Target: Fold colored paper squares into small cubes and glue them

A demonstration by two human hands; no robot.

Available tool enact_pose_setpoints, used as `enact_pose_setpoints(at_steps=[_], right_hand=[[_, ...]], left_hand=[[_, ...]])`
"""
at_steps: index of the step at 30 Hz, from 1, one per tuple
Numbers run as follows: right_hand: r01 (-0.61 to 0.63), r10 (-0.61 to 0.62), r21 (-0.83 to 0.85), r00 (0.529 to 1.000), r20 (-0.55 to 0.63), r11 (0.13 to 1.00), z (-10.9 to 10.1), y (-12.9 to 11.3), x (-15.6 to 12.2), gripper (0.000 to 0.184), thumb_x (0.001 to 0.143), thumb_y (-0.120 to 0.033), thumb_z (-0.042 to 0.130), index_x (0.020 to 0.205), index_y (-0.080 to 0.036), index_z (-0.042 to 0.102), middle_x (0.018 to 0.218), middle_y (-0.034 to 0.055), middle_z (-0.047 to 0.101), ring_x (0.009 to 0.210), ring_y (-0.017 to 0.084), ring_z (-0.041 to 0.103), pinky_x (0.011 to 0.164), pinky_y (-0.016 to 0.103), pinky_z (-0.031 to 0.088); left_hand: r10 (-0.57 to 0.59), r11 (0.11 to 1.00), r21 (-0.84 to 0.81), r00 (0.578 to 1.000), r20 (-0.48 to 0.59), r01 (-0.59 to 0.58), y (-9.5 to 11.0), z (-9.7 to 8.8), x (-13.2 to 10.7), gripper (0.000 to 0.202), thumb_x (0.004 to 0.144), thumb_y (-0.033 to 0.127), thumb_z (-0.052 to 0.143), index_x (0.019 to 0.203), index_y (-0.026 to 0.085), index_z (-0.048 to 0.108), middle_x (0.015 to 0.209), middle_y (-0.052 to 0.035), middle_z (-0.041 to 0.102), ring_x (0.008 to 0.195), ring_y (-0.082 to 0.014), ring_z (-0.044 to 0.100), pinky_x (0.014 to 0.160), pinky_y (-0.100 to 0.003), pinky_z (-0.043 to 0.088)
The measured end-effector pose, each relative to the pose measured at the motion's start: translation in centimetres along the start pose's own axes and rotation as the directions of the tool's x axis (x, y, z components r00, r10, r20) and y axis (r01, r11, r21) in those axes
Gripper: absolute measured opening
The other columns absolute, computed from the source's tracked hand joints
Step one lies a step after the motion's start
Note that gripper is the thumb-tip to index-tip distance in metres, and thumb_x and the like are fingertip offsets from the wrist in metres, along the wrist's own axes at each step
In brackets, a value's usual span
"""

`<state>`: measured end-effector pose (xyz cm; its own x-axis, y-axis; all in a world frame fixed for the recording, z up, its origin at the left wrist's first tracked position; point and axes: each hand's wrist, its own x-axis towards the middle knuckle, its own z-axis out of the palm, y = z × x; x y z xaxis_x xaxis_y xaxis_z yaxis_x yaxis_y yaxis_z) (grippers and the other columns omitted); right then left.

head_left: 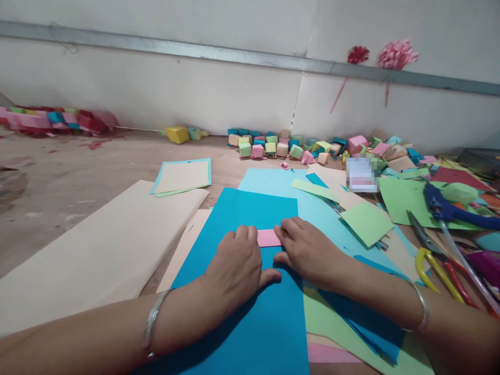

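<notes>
A small folded strip of pink paper [269, 238] lies on a large blue sheet [253, 317] in front of me. My left hand [236, 265] is closed over the strip's left end, fingers curled and pressed down, thumb stretched to the right. At the strip's other end, my right hand [307, 250] grips it with bent fingertips, thumb just below. Only the middle of the strip shows; both its ends are hidden by my fingers. Under the blue sheet are a light blue sheet [258, 179] and other coloured papers.
Scissors [433, 250] and a blue glue gun [439, 203] lie at the right. A green square [367, 224] is near my right wrist. Small paper boxes [269, 148] line the wall. To the left are a large cream sheet [97, 255] and a small paper stack [183, 174].
</notes>
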<state>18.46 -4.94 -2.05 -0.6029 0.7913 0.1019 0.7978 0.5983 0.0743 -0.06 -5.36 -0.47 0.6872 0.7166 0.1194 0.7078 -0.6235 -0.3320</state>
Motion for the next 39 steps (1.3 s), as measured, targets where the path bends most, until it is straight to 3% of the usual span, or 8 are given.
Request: enact_pose_setpoints(at_steps=[7, 12, 19, 23, 26, 30, 34, 39], right_hand=[[-0.122, 0.121, -0.102, 0.993, -0.012, 0.987, -0.1, -0.3, -0.6, 0.039, 0.08, -0.048, 0.069, 0.088, -0.01, 0.065, 0.084, 0.0109, 0.058, 0.081, 0.026, 0.05, 0.063, 0.036, 0.037], [-0.105, 0.106, -0.086, 0.994, 0.007, 0.991, 0.2, 0.0, -0.6, 0.038, 0.082, -0.047, 0.067, 0.09, -0.009, 0.066, 0.086, 0.0122, 0.058, 0.082, 0.027, 0.05, 0.065, 0.036, 0.037], [-0.098, 0.099, 0.023, 0.994, -0.051, 0.995, -0.2, 1.1, -0.9, 0.02, 0.089, -0.029, 0.063, 0.1, -0.012, 0.064, 0.093, 0.0115, 0.06, 0.087, 0.026, 0.051, 0.072, 0.035, 0.036], [-0.171, 0.172, 0.07, 0.985, -0.015, 0.983, -0.6, 1.3, -1.0, 0.018, 0.091, -0.031, 0.06, 0.093, -0.014, 0.065, 0.091, 0.0101, 0.061, 0.087, 0.024, 0.052, 0.07, 0.033, 0.036], [-0.197, 0.201, 0.11, 0.979, -0.028, 0.974, -0.6, 1.7, -0.9, 0.021, 0.094, -0.031, 0.053, 0.088, -0.015, 0.066, 0.086, 0.0097, 0.062, 0.084, 0.022, 0.054, 0.069, 0.031, 0.036], [-0.158, 0.174, 0.18, 0.982, -0.075, 0.971, -0.4, 2.3, -1.0, 0.028, 0.097, -0.023, 0.043, 0.087, -0.015, 0.067, 0.083, 0.0089, 0.064, 0.081, 0.019, 0.057, 0.069, 0.029, 0.038], [-0.138, 0.176, 0.265, 0.977, -0.125, 0.954, 0.2, 2.8, -1.1, 0.027, 0.096, -0.021, 0.042, 0.094, -0.017, 0.068, 0.085, 0.008, 0.069, 0.079, 0.02, 0.061, 0.069, 0.03, 0.041], [-0.119, 0.233, 0.456, 0.951, -0.201, 0.882, 0.5, 2.9, -1.1, 0.03, 0.093, -0.023, 0.048, 0.118, -0.016, 0.063, 0.098, 0.0078, 0.073, 0.081, 0.019, 0.065, 0.073, 0.028, 0.046]], left_hand=[[0.001, 1.0, -0.012, 0.983, -0.181, -0.003, -0.3, 0.7, -1.2, 0.065, 0.089, 0.067, 0.039, 0.077, 0.009, 0.065, 0.079, -0.0146, 0.06, 0.075, -0.0263, 0.052, 0.065, -0.037, 0.036], [-0.011, 0.999, -0.042, 0.999, -0.034, 0.009, -0.7, 0.2, -1.0, 0.063, 0.088, 0.068, 0.039, 0.072, 0.012, 0.063, 0.073, -0.0107, 0.057, 0.068, -0.0231, 0.048, 0.061, -0.035, 0.033], [-0.123, 0.992, -0.012, 0.99, 0.066, 0.124, -0.9, -0.5, 0.0, 0.065, 0.077, 0.075, 0.051, 0.072, 0.011, 0.06, 0.066, -0.0085, 0.053, 0.063, -0.0215, 0.046, 0.054, -0.032, 0.025], [-0.098, 0.995, -0.008, 0.995, -0.032, 0.098, -1.6, -0.9, -0.1, 0.044, 0.086, 0.057, 0.058, 0.077, 0.014, 0.057, 0.068, -0.0065, 0.055, 0.061, -0.0193, 0.045, 0.054, -0.032, 0.023], [0.027, 0.999, -0.025, 0.985, -0.169, -0.032, -1.6, -0.6, -0.4, 0.03, 0.092, 0.04, 0.056, 0.073, 0.016, 0.053, 0.064, -0.0044, 0.053, 0.058, -0.0184, 0.044, 0.052, -0.032, 0.021], [0.167, 0.979, -0.062, 0.939, -0.301, -0.194, -1.4, 0.5, -0.5, 0.026, 0.096, 0.024, 0.046, 0.073, 0.016, 0.054, 0.068, -0.0049, 0.056, 0.061, -0.0184, 0.046, 0.052, -0.031, 0.025], [0.121, 0.979, -0.134, 0.966, -0.228, -0.154, -1.9, 1.5, 0.2, 0.019, 0.093, 0.01, 0.043, 0.083, 0.014, 0.059, 0.084, -0.008, 0.061, 0.07, -0.0194, 0.051, 0.056, -0.03, 0.035], [0.054, 0.935, -0.347, 0.996, -0.065, -0.073, -2.6, 2.0, 1.0, 0.019, 0.096, 0.013, 0.04, 0.093, 0.014, 0.058, 0.095, -0.0091, 0.063, 0.077, -0.0191, 0.056, 0.062, -0.03, 0.043]])
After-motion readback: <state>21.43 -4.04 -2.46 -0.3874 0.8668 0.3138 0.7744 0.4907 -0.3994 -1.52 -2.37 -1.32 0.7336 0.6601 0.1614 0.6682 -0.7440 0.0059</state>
